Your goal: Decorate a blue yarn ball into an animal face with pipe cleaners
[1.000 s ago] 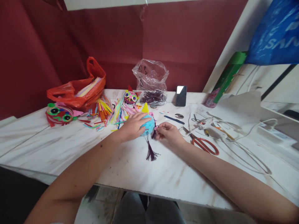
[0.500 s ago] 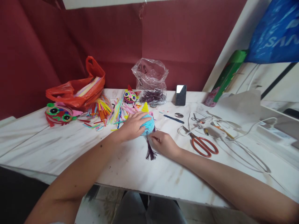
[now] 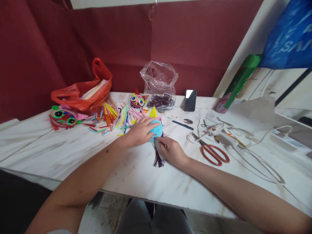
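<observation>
Two hands work near the middle of the counter (image 3: pixel 73 152). The left hand (image 3: pixel 139 131) is cupped over a blue ball (image 3: pixel 158 130), fingers wrapped around it and pressing it to the surface. The right hand (image 3: pixel 172 151) lies just beside it, fingers pinched on the top of a purple tassel (image 3: pixel 158 160) that trails from the ball towards the near edge.

Open room: the counter is bare to the left of the forearms and in front of them, up to the near edge. To the right, red scissors (image 3: pixel 214 154) lie near the right wrist, with looped cables (image 3: pixel 258 159) beyond them. The rear edge meets a red wall.

Count:
- two finished figures, one (image 3: pixel 63 117) at far left and one (image 3: pixel 137 100) at the rear;
- two pairs of scissors, the red pair and a small pair (image 3: pixel 206 124);
- one red bag (image 3: pixel 83 92) and one clear bag (image 3: pixel 159 81);
- one phone (image 3: pixel 190 100), standing upright.

A heap of coloured strips (image 3: pixel 113 114) is too tangled to count. The left palm hides most of the ball, and where the tassel joins it cannot be seen.
</observation>
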{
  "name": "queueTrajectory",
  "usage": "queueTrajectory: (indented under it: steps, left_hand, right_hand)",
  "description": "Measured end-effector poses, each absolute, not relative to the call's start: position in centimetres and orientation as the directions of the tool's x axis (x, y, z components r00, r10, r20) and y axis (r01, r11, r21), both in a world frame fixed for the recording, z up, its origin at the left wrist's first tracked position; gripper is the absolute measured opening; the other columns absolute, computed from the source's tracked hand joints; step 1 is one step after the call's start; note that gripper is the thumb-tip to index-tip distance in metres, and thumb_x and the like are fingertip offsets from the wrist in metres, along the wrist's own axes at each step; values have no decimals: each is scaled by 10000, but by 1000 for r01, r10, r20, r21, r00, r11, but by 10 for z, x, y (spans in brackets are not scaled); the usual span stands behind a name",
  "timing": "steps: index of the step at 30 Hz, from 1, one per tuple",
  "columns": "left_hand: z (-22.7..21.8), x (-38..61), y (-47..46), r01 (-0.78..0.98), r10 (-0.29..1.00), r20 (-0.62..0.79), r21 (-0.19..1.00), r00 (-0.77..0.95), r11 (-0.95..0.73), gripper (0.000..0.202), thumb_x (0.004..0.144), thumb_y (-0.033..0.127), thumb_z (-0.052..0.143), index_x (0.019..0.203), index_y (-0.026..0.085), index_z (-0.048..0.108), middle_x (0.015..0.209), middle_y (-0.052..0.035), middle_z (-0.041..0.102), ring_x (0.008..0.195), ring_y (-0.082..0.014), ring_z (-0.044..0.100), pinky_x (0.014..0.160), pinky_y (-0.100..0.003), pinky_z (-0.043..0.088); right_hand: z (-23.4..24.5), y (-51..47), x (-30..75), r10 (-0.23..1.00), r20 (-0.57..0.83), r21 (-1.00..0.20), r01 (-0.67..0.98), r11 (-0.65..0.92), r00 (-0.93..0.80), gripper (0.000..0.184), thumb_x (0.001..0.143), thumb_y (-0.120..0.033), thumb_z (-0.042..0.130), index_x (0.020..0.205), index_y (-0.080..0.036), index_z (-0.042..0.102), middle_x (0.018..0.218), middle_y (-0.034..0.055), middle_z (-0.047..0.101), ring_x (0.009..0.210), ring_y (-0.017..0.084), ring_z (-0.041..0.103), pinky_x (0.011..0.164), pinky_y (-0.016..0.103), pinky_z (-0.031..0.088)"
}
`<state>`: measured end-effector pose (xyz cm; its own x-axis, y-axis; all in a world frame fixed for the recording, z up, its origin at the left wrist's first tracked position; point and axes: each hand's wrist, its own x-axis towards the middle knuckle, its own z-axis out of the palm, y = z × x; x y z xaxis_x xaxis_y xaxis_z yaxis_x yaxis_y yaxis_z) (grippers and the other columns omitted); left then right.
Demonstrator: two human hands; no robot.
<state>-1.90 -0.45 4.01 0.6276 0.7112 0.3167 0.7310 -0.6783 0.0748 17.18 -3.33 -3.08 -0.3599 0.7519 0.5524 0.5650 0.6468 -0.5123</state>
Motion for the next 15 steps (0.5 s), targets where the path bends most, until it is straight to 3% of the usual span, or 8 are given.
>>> queueTrajectory:
  steps: [8, 15]
  left_hand:
    - [34, -19, -2, 723, 683, 356, 29, 638, -690, 585, 773, 266, 559, 1351, 234, 473, 1480, -104, 395, 1375, -301, 318, 1130, -515, 248]
    - [35, -18, -3, 729, 691, 346, 28, 635, -684, 554, 800, 278, 544, 1347, 228, 472, 1485, -99, 386, 1380, -296, 304, 1138, -517, 236]
  right_hand:
    - [-34, -33, 173, 765, 544, -521, 576, 630, -345, 337, 835, -133, 467, 1074, -201, 695, 863, 74, 716, 755, 177, 646, 714, 285, 512]
    - [-36, -33, 174, 723, 580, -490, 548, 678, -375, 311, 865, -157, 465, 1071, -198, 694, 915, 89, 708, 821, 187, 665, 772, 301, 528]
